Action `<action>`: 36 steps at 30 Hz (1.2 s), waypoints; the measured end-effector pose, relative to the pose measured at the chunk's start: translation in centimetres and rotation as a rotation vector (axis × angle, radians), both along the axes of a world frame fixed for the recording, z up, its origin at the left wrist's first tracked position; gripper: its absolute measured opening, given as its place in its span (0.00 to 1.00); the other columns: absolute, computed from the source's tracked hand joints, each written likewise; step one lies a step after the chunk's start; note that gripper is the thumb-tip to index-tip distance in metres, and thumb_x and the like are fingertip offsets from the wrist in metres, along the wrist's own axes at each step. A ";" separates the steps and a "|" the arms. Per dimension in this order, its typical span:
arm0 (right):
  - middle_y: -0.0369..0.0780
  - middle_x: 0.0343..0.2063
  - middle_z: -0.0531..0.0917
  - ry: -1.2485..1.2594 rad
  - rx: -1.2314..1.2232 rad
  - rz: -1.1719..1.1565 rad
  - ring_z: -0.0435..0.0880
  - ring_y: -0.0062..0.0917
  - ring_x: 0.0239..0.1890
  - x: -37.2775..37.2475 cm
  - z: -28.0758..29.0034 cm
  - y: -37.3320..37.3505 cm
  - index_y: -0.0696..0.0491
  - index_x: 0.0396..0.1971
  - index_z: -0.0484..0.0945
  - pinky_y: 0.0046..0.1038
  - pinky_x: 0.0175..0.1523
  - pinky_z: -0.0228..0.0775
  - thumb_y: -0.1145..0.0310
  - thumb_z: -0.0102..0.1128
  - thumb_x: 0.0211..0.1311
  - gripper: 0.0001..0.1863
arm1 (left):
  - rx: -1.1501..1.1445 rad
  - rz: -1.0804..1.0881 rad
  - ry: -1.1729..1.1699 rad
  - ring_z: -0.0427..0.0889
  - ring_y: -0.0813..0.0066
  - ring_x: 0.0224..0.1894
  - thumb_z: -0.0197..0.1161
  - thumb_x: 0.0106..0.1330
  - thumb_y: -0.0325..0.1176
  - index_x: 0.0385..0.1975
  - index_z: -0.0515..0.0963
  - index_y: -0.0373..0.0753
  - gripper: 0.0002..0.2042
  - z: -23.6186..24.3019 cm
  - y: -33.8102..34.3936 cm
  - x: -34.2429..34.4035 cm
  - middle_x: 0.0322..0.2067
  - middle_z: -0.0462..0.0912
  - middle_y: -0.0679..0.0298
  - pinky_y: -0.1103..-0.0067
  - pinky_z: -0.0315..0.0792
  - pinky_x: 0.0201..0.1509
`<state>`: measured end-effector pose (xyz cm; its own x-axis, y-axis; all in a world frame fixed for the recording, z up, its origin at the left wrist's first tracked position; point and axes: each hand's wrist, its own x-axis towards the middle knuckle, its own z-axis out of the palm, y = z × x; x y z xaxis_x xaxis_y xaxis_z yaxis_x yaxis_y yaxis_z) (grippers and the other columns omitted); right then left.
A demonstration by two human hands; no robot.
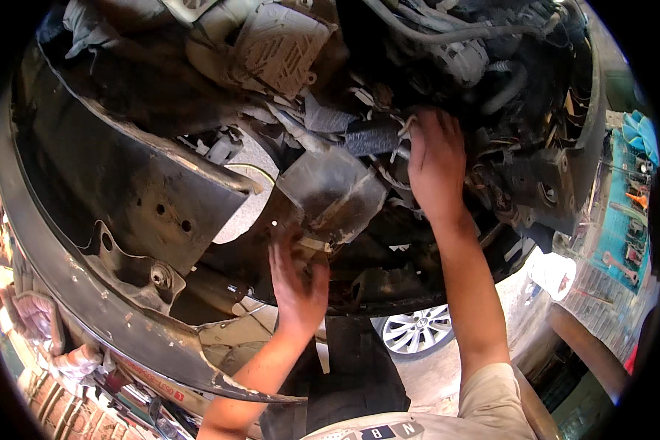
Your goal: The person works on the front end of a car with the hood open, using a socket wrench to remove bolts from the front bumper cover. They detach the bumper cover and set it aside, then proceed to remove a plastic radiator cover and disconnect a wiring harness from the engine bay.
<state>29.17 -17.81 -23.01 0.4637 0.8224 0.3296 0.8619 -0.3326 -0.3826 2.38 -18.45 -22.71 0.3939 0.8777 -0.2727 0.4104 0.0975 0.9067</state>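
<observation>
My right hand (438,158) reaches up among wires and connectors, fingers closed and bent forward, tips lost in the dark. Whatever they hold is hidden. Just left of it runs a wire bundle wrapped in dark tape (375,137). A dusty grey boxlike cover (334,192) hangs between my hands. Below its lower edge is my left hand (298,282), thumb and fingers apart and stretched upward, with nothing seen held in it. A pale tab (316,245) on the cover sits by its fingertips; whether they touch cannot be made out.
A curved black body panel (117,308) sweeps along the left, with a holed dark plate (147,198) inside it. Dusty machinery with a ribbed housing (282,48) and hoses (455,31) fills the top. A car wheel (418,330) stands below, and a turquoise tool rack (627,213) at right.
</observation>
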 end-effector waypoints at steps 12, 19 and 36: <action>0.54 0.70 0.57 0.079 -0.132 -0.025 0.54 0.48 0.72 -4.8 -1.2 -1.9 0.60 0.72 0.48 0.48 0.73 0.44 0.69 0.66 0.55 0.48 | -0.478 0.163 -0.270 0.72 0.68 0.58 0.60 0.66 0.25 0.66 0.59 0.29 0.29 -0.4 2.2 4.0 0.59 0.70 0.52 0.74 0.67 0.62; 0.56 0.70 0.55 0.125 -0.208 0.032 0.53 0.51 0.72 -6.1 -0.2 -4.0 0.60 0.73 0.48 0.51 0.72 0.45 0.60 0.67 0.55 0.50 | -0.300 0.028 -0.078 0.71 0.71 0.60 0.57 0.66 0.22 0.68 0.57 0.31 0.30 1.8 -1.1 0.8 0.57 0.73 0.56 0.76 0.65 0.63; 0.56 0.65 0.64 0.683 -0.350 0.142 0.63 0.48 0.68 -20.9 0.7 -11.1 0.64 0.66 0.59 0.40 0.68 0.59 0.66 0.57 0.63 0.35 | 0.489 -0.689 0.470 0.76 0.51 0.45 0.59 0.61 0.34 0.40 0.78 0.33 0.12 0.7 -1.8 -7.9 0.41 0.80 0.52 0.63 0.66 0.54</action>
